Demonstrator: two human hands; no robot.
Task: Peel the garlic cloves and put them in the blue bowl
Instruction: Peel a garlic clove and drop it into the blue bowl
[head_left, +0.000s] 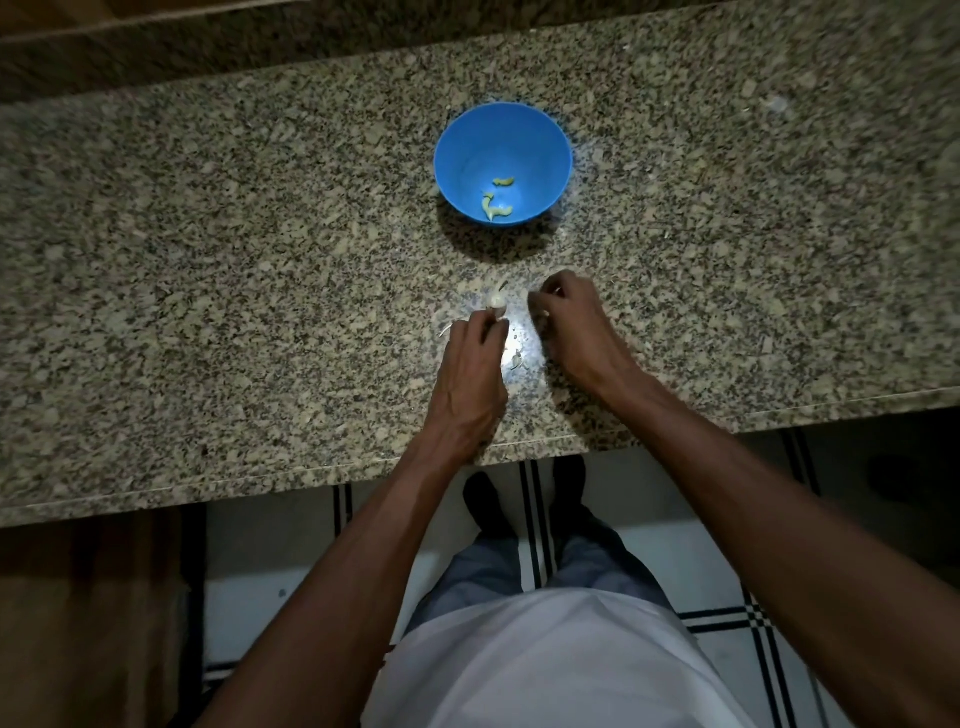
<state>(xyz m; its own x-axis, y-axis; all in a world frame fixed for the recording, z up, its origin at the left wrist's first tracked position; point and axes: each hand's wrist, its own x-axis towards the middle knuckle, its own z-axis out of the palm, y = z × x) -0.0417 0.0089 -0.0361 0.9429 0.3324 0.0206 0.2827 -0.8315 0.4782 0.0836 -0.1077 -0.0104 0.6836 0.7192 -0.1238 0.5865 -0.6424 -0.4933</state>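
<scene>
Dimly: left hand (470, 364) grip pinches garlic clove (497, 301); right hand (574, 325) curled, contents hidden.

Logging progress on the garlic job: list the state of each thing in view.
blue bowl: upright, holds a few peeled cloves
garlic clove: unpeeled, pinched at left hand's fingertips
left hand: grips the clove
right hand: fingers curled, contents unclear
skin scraps: loose on granite counter

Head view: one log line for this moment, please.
left hand: pinching garlic clove | right hand: curled, contents unclear | blue bowl: three peeled cloves inside | counter: loose skins
</scene>
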